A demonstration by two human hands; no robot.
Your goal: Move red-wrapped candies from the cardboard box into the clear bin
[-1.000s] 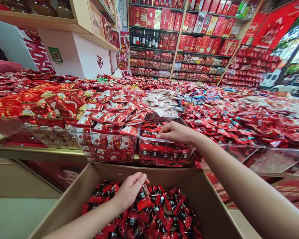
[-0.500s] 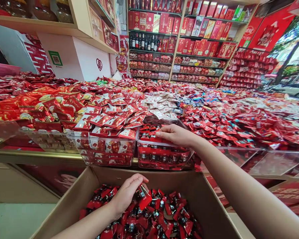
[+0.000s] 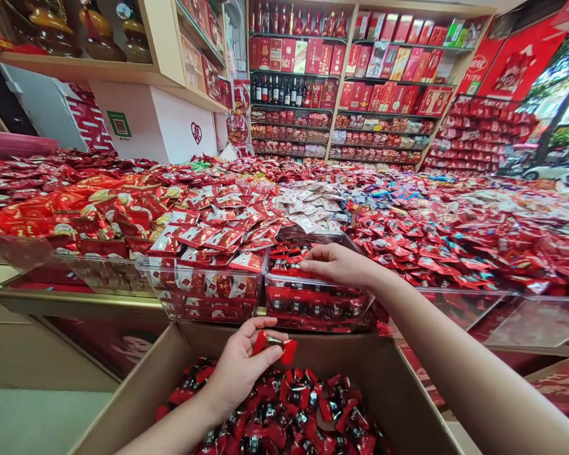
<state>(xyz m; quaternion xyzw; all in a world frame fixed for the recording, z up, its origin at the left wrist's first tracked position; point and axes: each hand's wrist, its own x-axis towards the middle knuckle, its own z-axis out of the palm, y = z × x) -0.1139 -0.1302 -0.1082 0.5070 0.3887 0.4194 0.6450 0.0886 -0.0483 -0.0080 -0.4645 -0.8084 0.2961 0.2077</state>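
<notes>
My left hand (image 3: 246, 357) is closed on a red-wrapped candy (image 3: 275, 346), thumb in front and fingers behind, above an open cardboard box (image 3: 384, 373). Many red and black candies (image 3: 284, 411) lie in that box. Over a clear plastic bin (image 3: 313, 284), my right hand (image 3: 334, 264) has its fingertips bent down onto the wrapped candies inside. Its fingers are pressed together, and whatever they may hold is hidden. Rows of dark candies with red wrapper ends show through the bin's front wall.
Left of the bin stands another clear bin (image 3: 199, 287) of red and white packets. More heaped packets (image 3: 422, 234) spread to the right. Shelves (image 3: 355, 69) with bottles and red boxes rise behind. A wooden cabinet (image 3: 164, 44) juts out at upper left.
My left hand has risen toward the bin, turned, and lifted the candy higher above the box. My right hand stays at the bin. The view has shifted slightly.
</notes>
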